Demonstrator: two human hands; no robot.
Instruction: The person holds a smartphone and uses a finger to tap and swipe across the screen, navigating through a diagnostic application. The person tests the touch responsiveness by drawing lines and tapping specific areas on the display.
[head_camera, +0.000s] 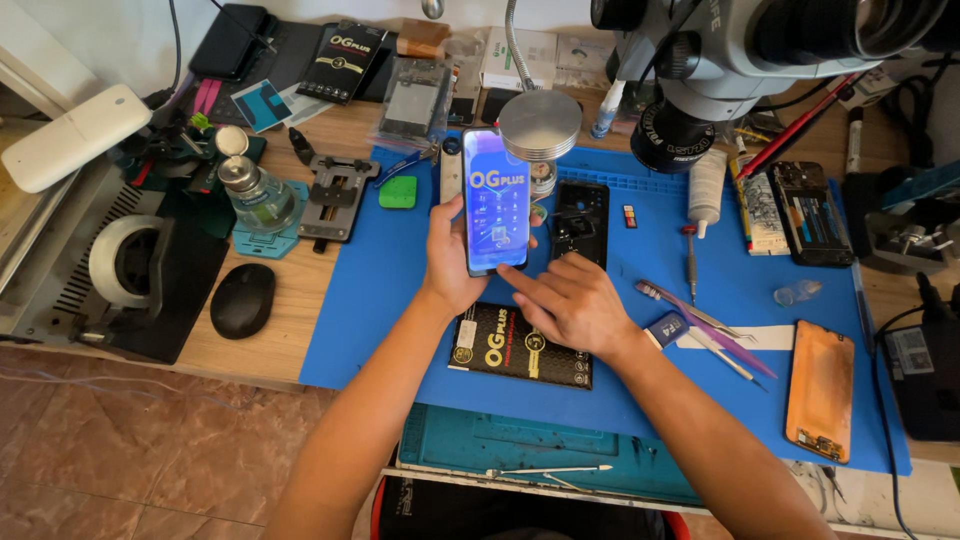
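**Head view: phone held upright over the blue mat, one finger at its lower edge**

Head view looks down on my two hands above the blue mat (400, 300), which I take as my landmark. My left hand (450, 262) is clasped around the phone (496, 200), thumb on its left edge, holding it upright over the middle of the mat with the lit screen turned toward me, so I can read it while the other hand works. My right hand (570, 303) holds nothing; its fingers are loosely curled and the forefinger reaches to the phone's bottom edge, touching or nearly touching it, I cannot tell which.

On the mat just under my hands lies a flat black rectangular package (520, 347) with yellow round marks and a white label at its left end. A second black package (345, 62) with white and yellow lettering lies beyond the mat's far edge, beside a small teal and white card (262, 103). A white box (520, 58) stands there too.

A back cover (581, 222), black, rests on the mat behind the phone. An orange-brown panel (820, 390) lies at the mat's right end, with tweezers (705, 320) between it and my right hand. A black mouse (242, 300) sits on the bench (250, 360) left of the mat.
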